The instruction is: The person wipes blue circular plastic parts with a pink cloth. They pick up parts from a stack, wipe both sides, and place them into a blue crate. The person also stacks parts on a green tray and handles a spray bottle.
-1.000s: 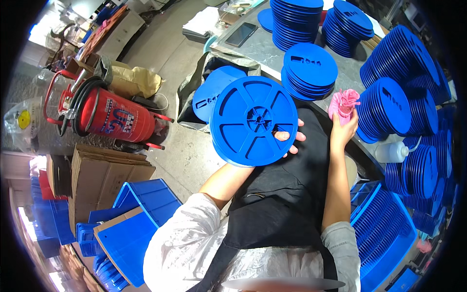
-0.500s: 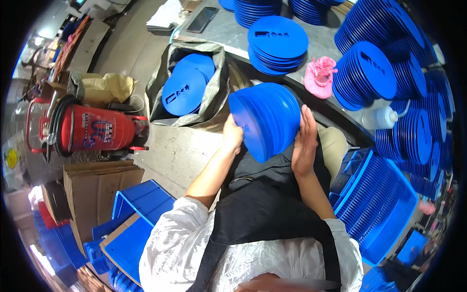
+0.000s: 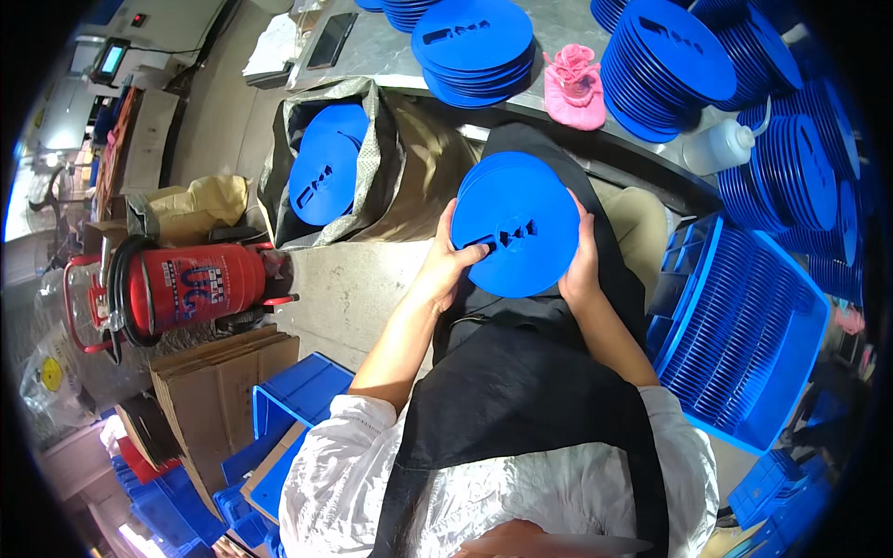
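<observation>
A small stack of round blue discs [image 3: 526, 200] is held over my lap, its top face turned up toward me. The top disc has a rounded slot and several small jagged cutouts near its middle. My left hand [image 3: 443, 270] grips the left edge, thumb lying over the top disc by the slot. At the right edge my right hand [image 3: 582, 260] wraps the rim, its fingers partly hidden. How many discs are in the stack cannot be told. Left of my hands, an open woven sack [image 3: 377, 139] holds more blue discs [image 3: 326, 177].
Stacks of blue discs [image 3: 474, 37] stand on the metal table [image 3: 381, 65] with a pink cloth bundle [image 3: 574, 88], a squeeze bottle [image 3: 716, 147] and a phone [image 3: 331, 41]. A blue crate [image 3: 791, 344] of discs sits right. Left are a red fire extinguisher [image 3: 200, 284] and flattened cardboard [image 3: 219, 372].
The held stack has turned from a blurred, edge-on tilt to lying face up. My left thumb has come onto the top disc, and the right hand's fingers have closed round the rim.
</observation>
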Available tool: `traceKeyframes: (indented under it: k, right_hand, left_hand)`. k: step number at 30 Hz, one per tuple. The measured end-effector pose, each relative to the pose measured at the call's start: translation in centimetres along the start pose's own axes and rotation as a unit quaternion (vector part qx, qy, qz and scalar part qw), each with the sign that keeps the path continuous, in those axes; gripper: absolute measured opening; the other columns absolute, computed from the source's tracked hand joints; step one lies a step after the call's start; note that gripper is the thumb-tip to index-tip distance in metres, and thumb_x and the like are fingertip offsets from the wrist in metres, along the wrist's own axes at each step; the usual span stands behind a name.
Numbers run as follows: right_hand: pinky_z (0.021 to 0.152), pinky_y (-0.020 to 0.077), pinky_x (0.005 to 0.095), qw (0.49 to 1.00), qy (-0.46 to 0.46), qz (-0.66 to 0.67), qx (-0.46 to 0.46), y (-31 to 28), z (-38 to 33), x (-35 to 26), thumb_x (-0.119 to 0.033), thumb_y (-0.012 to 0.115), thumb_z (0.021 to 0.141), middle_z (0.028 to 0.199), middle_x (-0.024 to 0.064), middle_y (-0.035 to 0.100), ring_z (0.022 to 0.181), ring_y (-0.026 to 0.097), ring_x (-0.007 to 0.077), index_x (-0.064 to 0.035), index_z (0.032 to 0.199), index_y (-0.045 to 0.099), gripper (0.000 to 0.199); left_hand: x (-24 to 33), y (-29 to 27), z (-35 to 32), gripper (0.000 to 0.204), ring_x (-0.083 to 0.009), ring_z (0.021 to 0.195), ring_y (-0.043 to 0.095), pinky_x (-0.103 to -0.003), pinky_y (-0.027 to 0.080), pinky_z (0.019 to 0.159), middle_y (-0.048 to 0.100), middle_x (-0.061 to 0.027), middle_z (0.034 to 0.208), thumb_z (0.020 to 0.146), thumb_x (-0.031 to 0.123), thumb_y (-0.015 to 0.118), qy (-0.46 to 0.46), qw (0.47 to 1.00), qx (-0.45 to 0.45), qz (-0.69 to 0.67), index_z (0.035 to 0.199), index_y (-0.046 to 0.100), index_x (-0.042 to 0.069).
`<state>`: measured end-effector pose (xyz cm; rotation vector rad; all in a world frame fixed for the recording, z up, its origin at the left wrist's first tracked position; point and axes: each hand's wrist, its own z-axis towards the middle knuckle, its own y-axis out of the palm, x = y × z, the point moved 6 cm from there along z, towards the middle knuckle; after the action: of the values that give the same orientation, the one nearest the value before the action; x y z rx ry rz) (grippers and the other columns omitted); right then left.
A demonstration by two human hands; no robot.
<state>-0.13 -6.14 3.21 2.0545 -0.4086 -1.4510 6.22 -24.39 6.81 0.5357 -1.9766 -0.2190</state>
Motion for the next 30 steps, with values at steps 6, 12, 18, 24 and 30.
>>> traceKeyframes:
  k: [6,12,18,24,30]
  right_hand:
    - [0.112,0.0242,0.0390,0.998,0.018,-0.050,0.045,-1.7,-1.0,-0.2,-0.048,0.021,0.102,0.146,0.0109,0.036,0.135,0.033,0.0250,-0.0060,0.144,0.031,0.061]
    - [0.115,0.0184,0.0382,0.998,-0.002,-0.066,-0.020,-1.1,-3.5,-1.2,-0.046,0.024,0.101,0.153,0.0135,0.023,0.140,0.025,0.0248,-0.0040,0.148,0.019,0.063]
    - [0.116,0.0115,0.0372,0.979,-0.087,-0.176,-0.055,0.4,-4.6,-2.2,-0.038,0.033,0.096,0.156,0.0141,0.009,0.144,0.012,0.0252,-0.0008,0.149,0.009,0.069]
    - [0.115,0.0159,0.0379,0.964,-0.238,-0.110,-0.043,8.3,3.5,-7.3,-0.033,0.031,0.100,0.152,0.0123,0.024,0.140,0.023,0.0245,0.0000,0.145,0.026,0.056]
    - [0.105,0.0317,0.0338,0.961,-0.274,0.023,-0.025,13.9,19.2,-10.2,-0.028,0.043,0.098,0.134,0.0135,0.045,0.124,0.041,0.0209,-0.0013,0.134,0.042,0.045]
  left_hand:
    - [-0.5,0.0,-1.2,0.093,-0.0233,0.137,0.030,-0.034,0.026,0.111,0.028,-0.0126,0.150,0.070,-0.005,0.053,-0.067,0.979,-0.132,-0.137,0.151,0.011,0.009]
    - [-2.5,-1.3,-1.3,0.083,-0.0244,0.133,0.037,-0.039,0.033,0.108,0.031,-0.0119,0.148,0.084,0.002,0.062,-0.075,0.968,-0.170,-0.167,0.151,0.014,0.010]
    - [-2.0,-1.1,-2.3,0.082,-0.0252,0.134,0.034,-0.038,0.031,0.109,0.030,-0.0112,0.148,0.086,0.027,0.065,-0.044,0.981,-0.138,-0.128,0.150,0.017,0.008]
    - [9.9,0.3,1.7,0.083,-0.0262,0.136,0.031,-0.041,0.026,0.111,0.030,-0.0106,0.150,0.088,0.054,0.056,0.082,0.984,-0.160,-0.001,0.149,0.022,0.009]
    - [21.4,-1.6,11.5,0.063,-0.0304,0.126,0.044,-0.049,0.032,0.107,0.044,-0.0137,0.140,0.093,0.046,0.048,0.134,0.990,0.043,-0.025,0.139,0.038,0.005]
